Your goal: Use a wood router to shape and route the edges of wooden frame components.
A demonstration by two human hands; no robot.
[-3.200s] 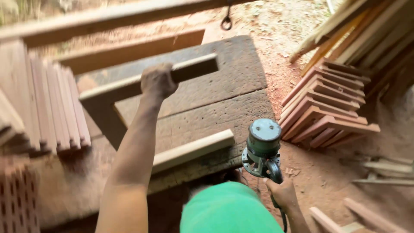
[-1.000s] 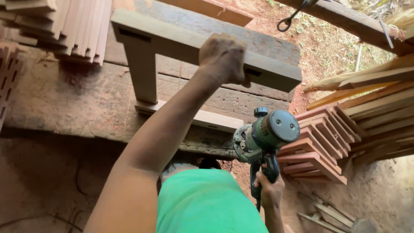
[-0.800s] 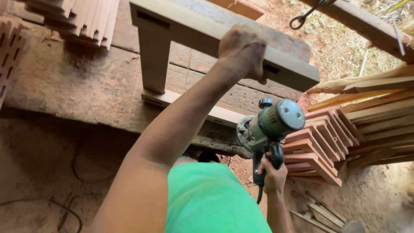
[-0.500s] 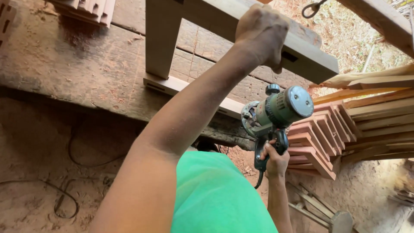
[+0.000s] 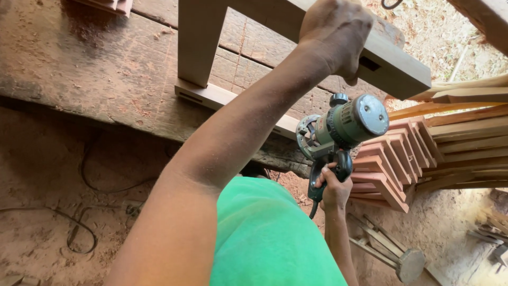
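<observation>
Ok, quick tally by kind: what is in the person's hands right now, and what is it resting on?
Wooden frames, held by the left hand: 1, the wooden frame
Green power routers, gripped in the right hand: 1, the green router
Plank workbenches under the frame: 1, the workbench
Total: 3

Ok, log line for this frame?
left hand: grips pale wooden frame | right hand: holds green electric router | below: worn plank workbench
</observation>
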